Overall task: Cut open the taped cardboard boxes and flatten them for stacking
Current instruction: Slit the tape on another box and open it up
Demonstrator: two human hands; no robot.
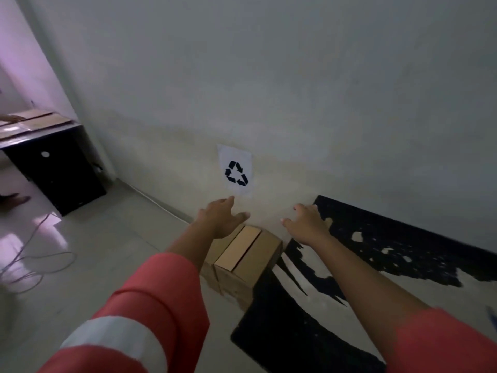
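One white sheet (236, 170) on the wall at frame centre carries a black three-arrow recycling symbol and no words. Just below it, on the floor against the wall, sit the cardboard boxes (243, 261). My left hand (219, 218) reaches over their far end and my right hand (306, 224) is just to their right. Both are empty, with fingers spread. More cardboard (37, 121) lies on the black desk (56, 170) at upper left.

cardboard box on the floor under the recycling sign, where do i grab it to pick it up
Take the cardboard box by its two long side faces, coming down from above: left hand on the bare-floor side, right hand on the black mat side. Its far end sits close to the wall and the top panel looks loose, so avoid those.
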